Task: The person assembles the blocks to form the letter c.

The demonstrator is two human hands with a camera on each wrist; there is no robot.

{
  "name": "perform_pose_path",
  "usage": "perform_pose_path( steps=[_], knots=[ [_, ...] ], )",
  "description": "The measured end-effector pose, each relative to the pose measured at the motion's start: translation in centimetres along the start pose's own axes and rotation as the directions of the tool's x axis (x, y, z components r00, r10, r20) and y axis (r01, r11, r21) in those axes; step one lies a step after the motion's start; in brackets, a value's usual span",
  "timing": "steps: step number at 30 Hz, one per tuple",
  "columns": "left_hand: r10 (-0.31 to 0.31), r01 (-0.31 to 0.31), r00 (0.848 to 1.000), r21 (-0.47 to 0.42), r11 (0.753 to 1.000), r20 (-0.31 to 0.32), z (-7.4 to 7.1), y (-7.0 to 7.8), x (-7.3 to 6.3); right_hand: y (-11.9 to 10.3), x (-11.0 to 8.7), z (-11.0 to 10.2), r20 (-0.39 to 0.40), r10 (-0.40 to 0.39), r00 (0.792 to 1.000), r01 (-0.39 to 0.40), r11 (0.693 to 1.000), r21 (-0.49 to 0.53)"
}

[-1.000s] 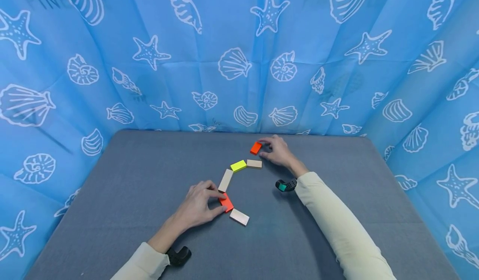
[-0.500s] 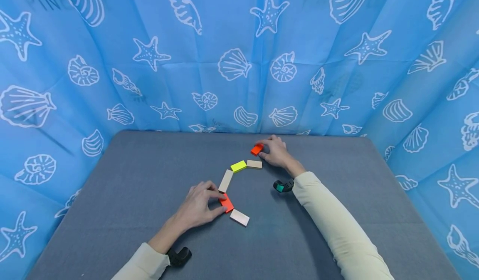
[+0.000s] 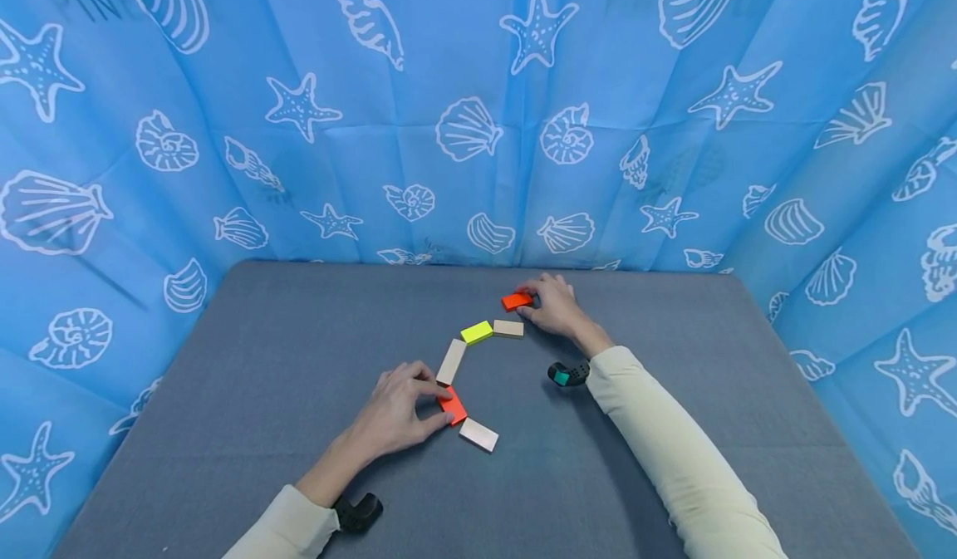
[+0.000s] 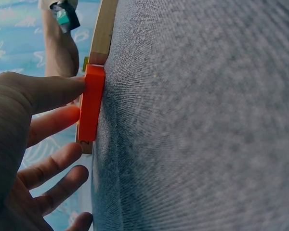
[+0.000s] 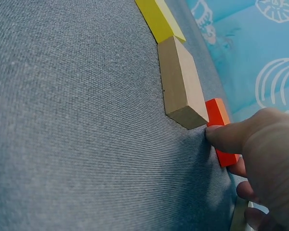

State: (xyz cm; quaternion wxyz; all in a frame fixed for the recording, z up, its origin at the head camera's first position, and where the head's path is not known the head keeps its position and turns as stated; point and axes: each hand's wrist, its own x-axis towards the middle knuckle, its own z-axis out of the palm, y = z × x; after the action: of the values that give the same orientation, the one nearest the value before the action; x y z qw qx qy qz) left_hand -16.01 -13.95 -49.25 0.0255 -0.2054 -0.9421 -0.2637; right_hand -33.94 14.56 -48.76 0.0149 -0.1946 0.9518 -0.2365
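A curved row of wooden blocks lies on the grey cloth-covered table. My left hand (image 3: pixel 398 405) pinches the orange-red block (image 3: pixel 452 407) in that row, index finger at its far end and thumb at its near end. Pale wooden blocks flank it, one beyond (image 3: pixel 450 362) and one nearer (image 3: pixel 478 435). At the row's far end, my right hand (image 3: pixel 552 303) holds a second orange-red block (image 3: pixel 516 301) between thumb and index finger. This block lies just behind a tan block (image 3: pixel 508 329), which follows the yellow block (image 3: pixel 476 332). In the right wrist view, the thumb (image 5: pixel 226 137) presses the orange-red block's side.
Behind the table's far edge hangs a blue curtain (image 3: pixel 478 193) with white shells and starfish. Part of another pale block (image 5: pixel 239 216) shows below the right fingers in the right wrist view. Both wrists wear black straps, the right one (image 3: pixel 568 374) over the table.
Between my right fingers, the far orange-red block has turned from slanted to nearly crosswise and shifted slightly right and nearer. My left hand and the rest of the row stay put.
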Motion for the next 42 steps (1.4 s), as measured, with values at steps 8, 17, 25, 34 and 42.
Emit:
perform_pose_path(
  steps=[8, 17, 25, 34, 42],
  knots=[
    [0.001, -0.001, 1.000, -0.002, 1.000, -0.009, 0.0, 0.0, -0.1, -0.2, -0.6, -0.2, -0.015, 0.015, 1.000, -0.015, 1.000, 0.021],
    [-0.005, 0.005, 1.000, -0.002, 1.000, -0.008, 0.1, -0.1, -0.2, -0.4, -1.8, -0.8, -0.067, 0.022, 0.998, -0.019, 0.999, 0.042],
    [0.001, -0.001, 1.000, 0.003, 1.000, -0.012, 0.1, -0.1, -0.2, -0.6, -3.6, -1.3, -0.087, -0.035, 0.996, 0.041, 0.996, 0.076],
    [0.001, -0.001, 1.000, -0.002, 1.000, -0.009, 0.1, -0.1, -0.1, -1.1, -5.9, -1.8, -0.070, -0.108, 0.992, 0.115, 0.987, 0.115],
    [-0.005, 0.005, 1.000, -0.004, 1.000, 0.000, 0.0, 0.1, -0.1, -2.0, -8.2, -1.5, -0.018, -0.154, 0.988, 0.155, 0.977, 0.149]
  ],
)
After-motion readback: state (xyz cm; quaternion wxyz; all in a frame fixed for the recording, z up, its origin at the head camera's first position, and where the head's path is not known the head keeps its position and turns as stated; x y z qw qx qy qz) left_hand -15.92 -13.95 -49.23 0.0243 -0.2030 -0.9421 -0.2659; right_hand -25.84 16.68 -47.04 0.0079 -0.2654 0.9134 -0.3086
